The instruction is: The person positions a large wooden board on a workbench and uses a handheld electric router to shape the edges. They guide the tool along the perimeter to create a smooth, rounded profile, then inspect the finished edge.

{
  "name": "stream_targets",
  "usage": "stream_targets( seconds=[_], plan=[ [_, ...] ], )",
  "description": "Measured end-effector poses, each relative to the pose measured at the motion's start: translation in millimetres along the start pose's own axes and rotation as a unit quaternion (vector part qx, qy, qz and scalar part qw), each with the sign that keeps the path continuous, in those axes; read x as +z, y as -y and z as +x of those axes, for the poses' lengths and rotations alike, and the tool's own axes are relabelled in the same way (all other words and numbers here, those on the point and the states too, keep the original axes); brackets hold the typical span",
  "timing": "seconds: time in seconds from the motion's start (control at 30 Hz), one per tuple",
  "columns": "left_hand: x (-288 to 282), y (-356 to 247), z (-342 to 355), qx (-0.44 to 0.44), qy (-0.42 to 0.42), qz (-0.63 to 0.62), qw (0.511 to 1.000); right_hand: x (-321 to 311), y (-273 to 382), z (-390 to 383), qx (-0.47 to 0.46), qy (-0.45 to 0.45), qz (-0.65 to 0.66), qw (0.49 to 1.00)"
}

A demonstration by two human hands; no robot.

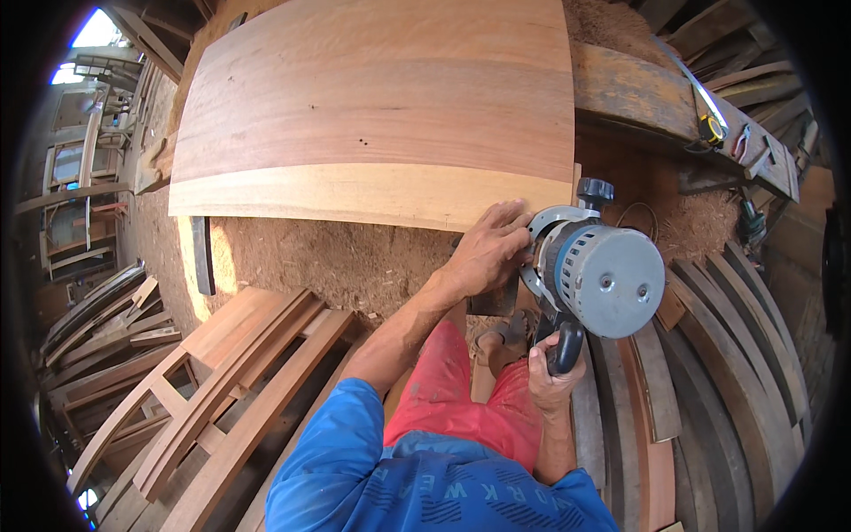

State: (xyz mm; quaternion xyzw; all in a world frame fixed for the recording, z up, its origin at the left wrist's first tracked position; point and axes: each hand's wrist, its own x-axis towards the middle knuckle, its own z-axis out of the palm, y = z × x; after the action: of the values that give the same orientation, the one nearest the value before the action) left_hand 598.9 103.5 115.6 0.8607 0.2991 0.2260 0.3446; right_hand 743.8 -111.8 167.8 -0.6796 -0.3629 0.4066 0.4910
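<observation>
A wood router (612,275) with a round grey motor housing, a blue band and black knobs is tilted on its side at the right front corner of a large wooden panel (381,97). My right hand (557,371) is wrapped round its lower black handle. My left hand (492,244) lies over the panel's near edge, fingers together against the router's base ring. Its thumb is mostly hidden. The motor covers the bit. Along the panel's near side runs a paler strip of wood (328,191).
A thick beam (634,89) carries a yellow tape measure (712,129) and pliers (742,142). Joined wooden frames (239,381) lie at the lower left. Curved boards (736,355) are stacked at the lower right. Sawdust (355,266) covers the ground below the panel.
</observation>
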Motion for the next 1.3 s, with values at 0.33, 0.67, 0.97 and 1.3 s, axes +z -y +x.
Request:
stream_targets(
  seconds=[0.33,0.67,0.97,1.3],
  plan=[
    [1,5,1,-0.001,-0.008,0.021,1.0,0,-8,5,-0.009,0.006,0.016,1.0],
    [3,5,5,-0.006,-0.027,0.021,0.999,4,-12,10,-0.015,-0.014,0.034,0.999],
    [3,8,11,-0.013,-0.026,0.028,0.999,2,-15,17,-0.035,0.008,0.022,0.999],
    [6,5,4,-0.029,-0.007,0.039,0.999,1,-14,6,-0.009,0.003,0.039,0.999]
  ],
)
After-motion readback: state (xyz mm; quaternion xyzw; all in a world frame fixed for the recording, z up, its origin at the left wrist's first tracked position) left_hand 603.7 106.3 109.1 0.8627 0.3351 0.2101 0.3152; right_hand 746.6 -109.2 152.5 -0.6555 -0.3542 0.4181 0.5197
